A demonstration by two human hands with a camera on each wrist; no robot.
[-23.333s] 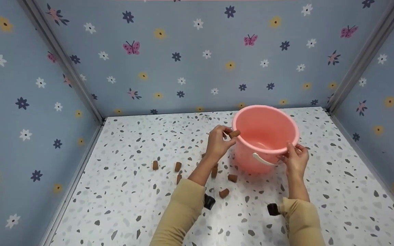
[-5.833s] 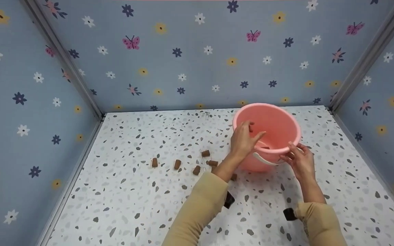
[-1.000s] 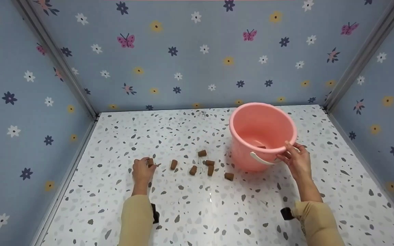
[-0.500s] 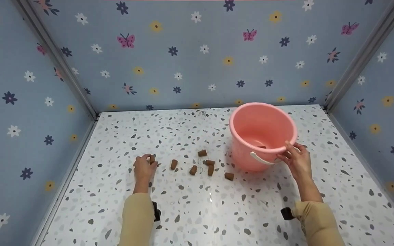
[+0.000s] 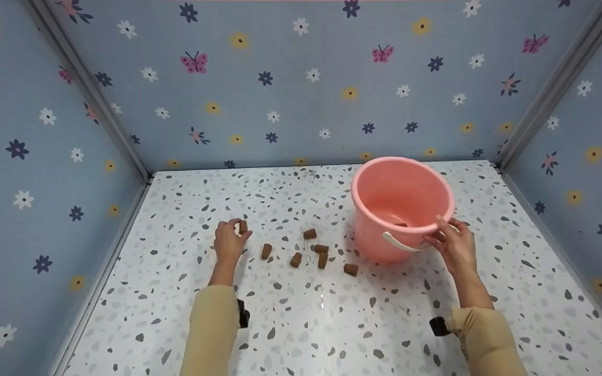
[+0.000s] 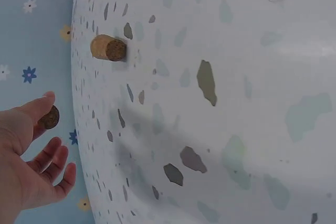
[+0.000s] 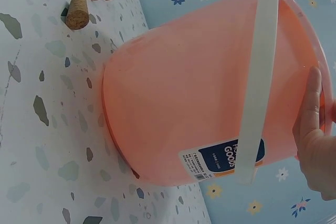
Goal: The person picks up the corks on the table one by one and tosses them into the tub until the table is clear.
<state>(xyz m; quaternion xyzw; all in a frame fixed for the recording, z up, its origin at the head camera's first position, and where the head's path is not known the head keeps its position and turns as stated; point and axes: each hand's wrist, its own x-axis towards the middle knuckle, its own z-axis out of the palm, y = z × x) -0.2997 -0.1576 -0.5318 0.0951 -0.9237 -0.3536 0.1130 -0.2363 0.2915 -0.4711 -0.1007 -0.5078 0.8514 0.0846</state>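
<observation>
My left hand [image 5: 229,242] pinches a brown cork [image 5: 243,226] between thumb and fingers, raised off the table in the left wrist view, where the cork's round end [image 6: 50,118] shows. On the right, a pink bucket [image 5: 366,230] stands upright, and my right hand [image 5: 456,248] grips its rim with the thumb on one side and fingers on the other. A brown piece [image 5: 401,225] shows low inside the bucket; the rest of its floor is partly hidden by the near wall. The bucket's white handle [image 7: 260,77] hangs down its side.
Several loose corks lie between my left hand and the bucket, among them a cork [image 5: 266,251] nearest that hand and a cork [image 5: 351,269] by the bucket. Flowered panels [image 5: 301,104] enclose the speckled table [image 5: 332,334] at back and sides.
Over the last second my left hand has lifted the leftmost cork and moved away from me and slightly right with it. My right hand and the bucket have stayed in place.
</observation>
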